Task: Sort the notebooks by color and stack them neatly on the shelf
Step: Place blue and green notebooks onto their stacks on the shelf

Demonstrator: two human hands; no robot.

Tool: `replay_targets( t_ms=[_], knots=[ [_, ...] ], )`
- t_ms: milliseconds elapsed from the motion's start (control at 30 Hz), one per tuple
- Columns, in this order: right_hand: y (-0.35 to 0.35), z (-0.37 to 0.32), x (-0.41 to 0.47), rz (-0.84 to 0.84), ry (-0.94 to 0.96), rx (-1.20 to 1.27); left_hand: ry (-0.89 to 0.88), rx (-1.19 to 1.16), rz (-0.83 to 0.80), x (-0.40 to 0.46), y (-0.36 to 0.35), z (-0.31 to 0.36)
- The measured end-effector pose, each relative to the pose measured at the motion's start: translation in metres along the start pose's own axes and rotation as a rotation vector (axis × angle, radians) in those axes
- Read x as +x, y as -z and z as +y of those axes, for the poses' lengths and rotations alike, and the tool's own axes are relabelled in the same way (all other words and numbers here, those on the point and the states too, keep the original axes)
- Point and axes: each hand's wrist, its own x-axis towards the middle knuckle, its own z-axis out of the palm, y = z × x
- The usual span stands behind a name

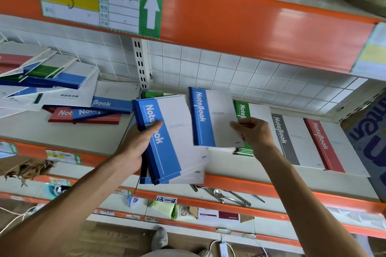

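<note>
Status: sorting is partly complete. All positions below are given relative to the white slotted upright (141, 62) at the back of the shelf (69, 131).

Sorted side, right of the upright: three piles lie flat on the shelf in a row. Nearest is the green pile (244, 148), then the grey pile (292, 140), and farthest right the red pile (325, 144). Each shows one cover colour on top, and the edges look roughly aligned. How many notebooks each pile holds cannot be told.

Unsorted side, left of the upright: a loose heap (52, 81) of blue, green, red and white-backed notebooks lies tilted and overlapping. Nearer the upright, red and blue notebooks (87, 113) lie scattered flat on the shelf. Judged from this, a large share of the stock is not yet sorted.

In hand, just right of the upright and in front of the shelf edge:
- The left hand (135, 148) grips a fanned bundle of blue notebooks (171, 140), thumb curled over the top cover, fingers hidden beneath.
- The right hand (253, 131) pinches the right edge of a single blue notebook (211, 119), which is held above the green pile and partly covers it.

No blue pile is visible on the shelf. Remaining work, as a judgement: square the blue bundle, set it down as its own pile, then clear the left heap by colour onto the matching piles.
</note>
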Motion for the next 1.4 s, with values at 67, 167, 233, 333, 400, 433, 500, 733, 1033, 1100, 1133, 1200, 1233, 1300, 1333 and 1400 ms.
replay_targets(
  t_ms=[67, 167, 233, 333, 400, 433, 500, 733, 1033, 1100, 1133, 1200, 1233, 1300, 1333, 1400],
  knots=[
    [0.003, 0.002, 0.007, 0.076, 0.01, -0.062, -0.007, -0.004, 0.022, 0.002, 0.015, 0.003],
    [-0.001, 0.004, 0.013, 0.117, 0.015, -0.121, -0.004, -0.024, 0.06, 0.003, 0.035, 0.007],
    [-0.006, 0.001, 0.016, 0.124, 0.027, -0.17, -0.006, -0.031, 0.08, 0.003, 0.044, 0.009],
    [-0.011, 0.0, 0.02, 0.124, 0.047, -0.23, -0.01, -0.049, 0.102, 0.001, 0.052, 0.012],
    [-0.013, 0.001, 0.021, 0.122, 0.072, -0.308, -0.011, -0.063, 0.113, 0.0, 0.054, 0.013],
    [-0.013, 0.002, 0.021, 0.125, 0.097, -0.368, -0.011, -0.065, 0.115, -0.001, 0.054, 0.014],
    [-0.013, 0.003, 0.02, 0.13, 0.165, -0.489, -0.007, -0.068, 0.109, -0.003, 0.053, 0.015],
    [-0.016, 0.011, 0.008, 0.112, 0.403, -0.824, -0.011, -0.06, 0.074, -0.007, 0.044, 0.014],
    [-0.03, 0.028, -0.022, -0.248, 0.564, -1.054, 0.004, -0.045, 0.036, -0.001, 0.034, 0.008],
    [-0.032, 0.027, -0.024, -0.248, 0.561, -1.05, 0.009, -0.043, 0.021, 0.0, 0.032, 0.007],
    [-0.032, 0.027, -0.024, -0.25, 0.559, -1.055, 0.011, -0.041, 0.011, 0.0, 0.03, 0.007],
    [-0.033, 0.027, -0.024, -0.248, 0.56, -1.061, 0.015, -0.041, -0.003, 0.001, 0.028, 0.007],
    [-0.033, 0.028, -0.024, -0.247, 0.557, -1.057, 0.015, -0.04, -0.004, 0.001, 0.027, 0.006],
    [-0.034, 0.027, -0.026, -0.256, 0.555, -1.046, 0.013, -0.038, -0.003, 0.002, 0.025, 0.006],
    [-0.036, 0.026, -0.028, -0.265, 0.557, -1.037, 0.015, -0.038, -0.003, 0.002, 0.023, 0.006],
    [-0.04, 0.026, -0.031, -0.283, 0.563, -1.019, 0.02, -0.034, -0.006, 0.002, 0.021, 0.006]
  ],
)
